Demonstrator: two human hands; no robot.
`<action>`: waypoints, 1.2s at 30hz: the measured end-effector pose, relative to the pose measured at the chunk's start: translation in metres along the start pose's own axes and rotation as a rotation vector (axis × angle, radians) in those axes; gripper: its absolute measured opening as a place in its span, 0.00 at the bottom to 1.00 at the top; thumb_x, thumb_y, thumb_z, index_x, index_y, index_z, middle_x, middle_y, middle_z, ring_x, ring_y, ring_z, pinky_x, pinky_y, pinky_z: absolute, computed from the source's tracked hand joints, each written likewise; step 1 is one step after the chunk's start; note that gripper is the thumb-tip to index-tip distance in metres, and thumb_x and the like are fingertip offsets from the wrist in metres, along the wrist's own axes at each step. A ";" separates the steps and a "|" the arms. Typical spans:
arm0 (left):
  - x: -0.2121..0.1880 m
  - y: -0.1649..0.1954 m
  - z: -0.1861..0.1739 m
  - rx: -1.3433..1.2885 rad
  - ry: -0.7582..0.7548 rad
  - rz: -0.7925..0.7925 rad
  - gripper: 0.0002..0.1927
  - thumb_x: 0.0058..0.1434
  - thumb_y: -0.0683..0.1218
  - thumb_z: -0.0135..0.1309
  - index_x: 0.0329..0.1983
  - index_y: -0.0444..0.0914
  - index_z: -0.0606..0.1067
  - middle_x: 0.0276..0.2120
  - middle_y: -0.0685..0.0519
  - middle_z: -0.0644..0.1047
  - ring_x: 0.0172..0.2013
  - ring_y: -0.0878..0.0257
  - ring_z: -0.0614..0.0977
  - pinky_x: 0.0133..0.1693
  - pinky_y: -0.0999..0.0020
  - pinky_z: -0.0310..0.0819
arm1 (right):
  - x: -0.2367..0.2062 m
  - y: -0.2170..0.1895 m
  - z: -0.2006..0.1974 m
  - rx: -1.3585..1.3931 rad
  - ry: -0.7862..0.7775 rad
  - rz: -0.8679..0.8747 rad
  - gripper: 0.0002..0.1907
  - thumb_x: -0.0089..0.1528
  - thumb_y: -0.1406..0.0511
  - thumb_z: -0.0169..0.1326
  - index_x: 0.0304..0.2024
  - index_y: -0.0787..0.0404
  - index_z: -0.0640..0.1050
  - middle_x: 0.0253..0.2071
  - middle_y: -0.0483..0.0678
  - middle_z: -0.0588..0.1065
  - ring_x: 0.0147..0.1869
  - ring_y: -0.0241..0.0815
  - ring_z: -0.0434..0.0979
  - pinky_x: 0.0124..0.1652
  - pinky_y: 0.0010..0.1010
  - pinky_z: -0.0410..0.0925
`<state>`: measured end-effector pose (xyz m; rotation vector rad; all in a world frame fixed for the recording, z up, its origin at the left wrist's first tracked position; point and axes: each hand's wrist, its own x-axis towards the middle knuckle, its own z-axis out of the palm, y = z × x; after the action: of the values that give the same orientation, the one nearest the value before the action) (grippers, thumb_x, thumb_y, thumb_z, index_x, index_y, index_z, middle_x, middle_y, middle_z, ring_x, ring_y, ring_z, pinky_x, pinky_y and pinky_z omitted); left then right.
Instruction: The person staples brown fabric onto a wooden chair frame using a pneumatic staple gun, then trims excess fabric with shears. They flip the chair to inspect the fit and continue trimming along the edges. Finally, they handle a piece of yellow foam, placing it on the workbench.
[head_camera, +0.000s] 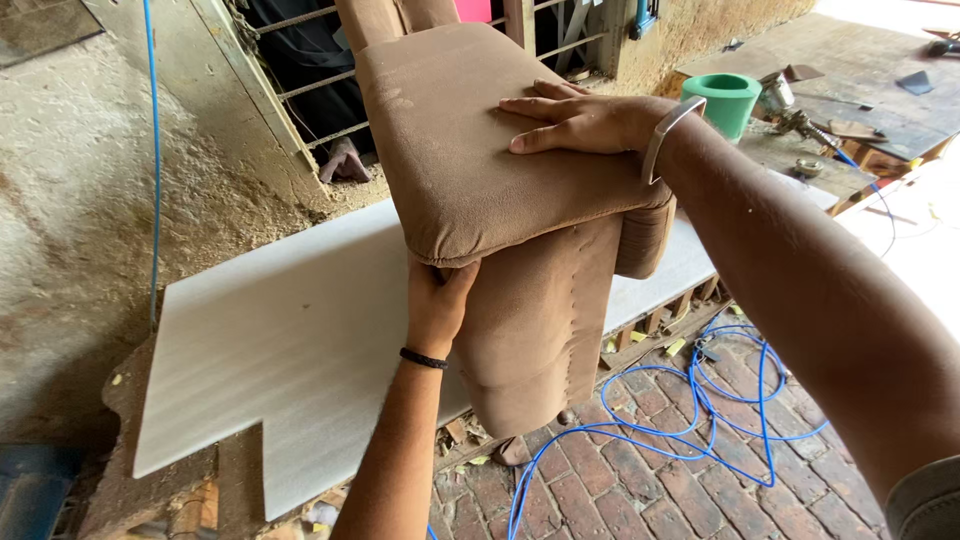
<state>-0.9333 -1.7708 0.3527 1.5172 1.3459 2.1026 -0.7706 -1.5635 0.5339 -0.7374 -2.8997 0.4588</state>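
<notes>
1. The brown upholstered armrest (480, 160) stands tilted over a white foam sheet (280, 340), above a brick floor (640, 480).
2. The left hand (437, 300) reaches up under the cushion's front edge, its grip closed on the fabric there (fingertips hidden).
3. The right hand (575, 122) lies flat on the padded top, fingers spread, holding nothing.
4. Blue hose (700, 400) coils on the floor; a green cup (724, 100) stands on the wooden surface (860, 70) behind.

L hand (437, 305) reaches up, fingers curled in grip; R hand (575, 122) flat, palm down, arm extended.
</notes>
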 end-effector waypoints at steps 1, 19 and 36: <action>0.002 0.004 0.000 -0.041 -0.007 -0.017 0.37 0.63 0.51 0.62 0.69 0.31 0.61 0.64 0.44 0.71 0.64 0.57 0.72 0.65 0.60 0.66 | -0.002 0.000 -0.001 0.002 -0.002 0.042 0.46 0.55 0.32 0.42 0.75 0.29 0.53 0.81 0.40 0.41 0.82 0.49 0.37 0.73 0.51 0.40; 0.007 0.009 -0.002 0.053 0.221 0.141 0.32 0.61 0.49 0.64 0.66 0.33 0.69 0.58 0.46 0.76 0.57 0.58 0.77 0.58 0.63 0.71 | -0.006 0.041 0.010 0.886 0.099 0.166 0.46 0.59 0.49 0.53 0.77 0.52 0.57 0.73 0.51 0.66 0.69 0.39 0.70 0.66 0.27 0.60; -0.002 0.008 0.006 0.223 0.267 0.265 0.45 0.61 0.71 0.63 0.64 0.34 0.67 0.51 0.51 0.77 0.51 0.63 0.80 0.50 0.65 0.77 | -0.079 0.028 0.014 1.107 0.362 0.195 0.32 0.63 0.54 0.50 0.68 0.59 0.69 0.65 0.55 0.72 0.64 0.45 0.73 0.60 0.32 0.66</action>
<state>-0.9250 -1.7730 0.3580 1.6220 1.5933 2.4618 -0.6915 -1.5817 0.5089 -0.7506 -1.7933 1.5440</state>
